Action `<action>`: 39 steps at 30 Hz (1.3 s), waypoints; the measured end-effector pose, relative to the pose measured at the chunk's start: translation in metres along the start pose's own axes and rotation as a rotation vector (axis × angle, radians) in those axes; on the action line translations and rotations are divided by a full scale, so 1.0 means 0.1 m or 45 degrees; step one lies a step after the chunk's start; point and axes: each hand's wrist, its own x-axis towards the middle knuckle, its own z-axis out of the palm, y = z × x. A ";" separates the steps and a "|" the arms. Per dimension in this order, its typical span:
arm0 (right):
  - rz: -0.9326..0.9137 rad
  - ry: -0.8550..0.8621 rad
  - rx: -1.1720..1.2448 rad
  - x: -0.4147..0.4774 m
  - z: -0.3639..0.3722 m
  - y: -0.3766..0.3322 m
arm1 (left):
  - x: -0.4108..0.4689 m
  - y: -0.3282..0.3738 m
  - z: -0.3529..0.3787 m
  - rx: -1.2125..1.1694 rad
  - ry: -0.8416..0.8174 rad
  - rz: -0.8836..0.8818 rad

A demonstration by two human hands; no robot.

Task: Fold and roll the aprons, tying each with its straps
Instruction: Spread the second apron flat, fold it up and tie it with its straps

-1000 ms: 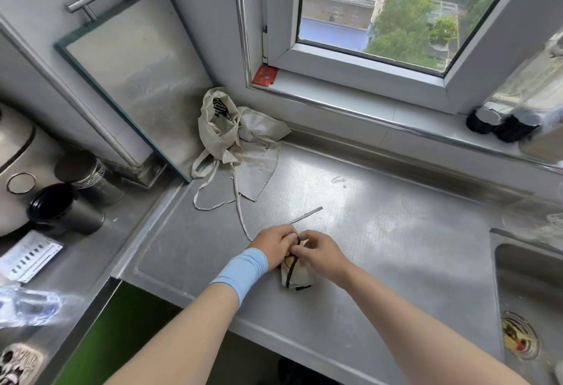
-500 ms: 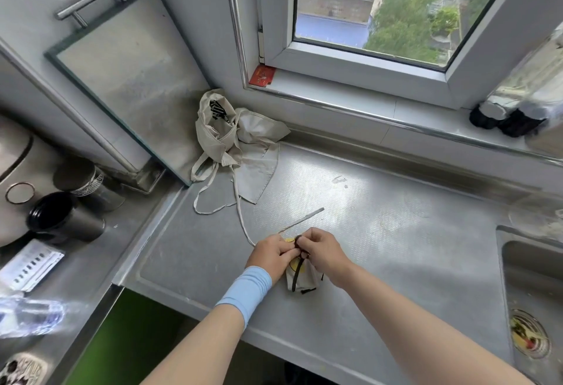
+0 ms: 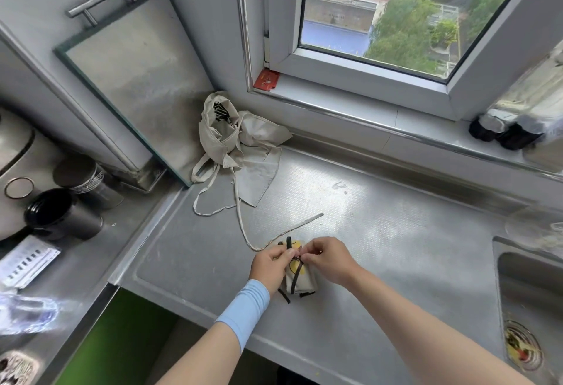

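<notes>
Head view shows the left hand (image 3: 269,266) and right hand (image 3: 327,260) both pinching the black strap (image 3: 296,275) atop a rolled apron (image 3: 305,283) near the front edge of the counter (image 3: 396,247); a crumpled apron (image 3: 246,153) lies at its back left corner.

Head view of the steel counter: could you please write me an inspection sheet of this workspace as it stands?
Surface: steel counter, textured, a small smudge mid-way.
Job's things: rolled apron near the front edge, black straps wound round it; beige apron crumpled in the back corner, its tie trailing toward the roll.
Clutter: black cup and tin at left; red card on the sill.
Hands: left hand and right hand both pinch the black straps atop the roll.
Cables: nothing seen.
Surroundings: window behind, sink at right, glass panel leaning at left.
</notes>
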 end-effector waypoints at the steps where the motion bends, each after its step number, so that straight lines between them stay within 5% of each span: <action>1: -0.028 -0.008 -0.057 0.02 0.00 -0.02 | -0.03 -0.03 -0.02 -0.041 0.000 -0.037; 6: -0.120 -0.017 -0.207 0.05 -0.04 -0.10 | -0.08 -0.21 -0.17 -0.059 0.037 -0.138; 11: -0.074 0.015 -0.368 0.06 0.06 -0.10 | 0.00 0.01 -0.07 0.100 0.128 0.038; 16: -0.132 -0.260 -1.057 -0.03 -0.12 -0.32 | 0.13 0.14 0.04 0.522 0.170 0.185; 19: -0.209 -0.461 -1.181 -0.08 -0.30 -0.47 | 0.19 0.22 0.06 0.756 0.076 0.269; 25: -0.484 -0.235 -1.102 0.13 -0.52 -0.70 | 0.23 0.30 0.10 1.262 -0.195 0.449; 30: -0.313 -0.130 -0.673 0.24 -0.44 -0.46 | 0.18 0.10 0.07 0.794 -0.215 0.436; 39: 0.014 -0.084 -0.104 -0.17 -0.14 0.12 | 0.09 -0.22 0.14 0.225 -0.021 0.053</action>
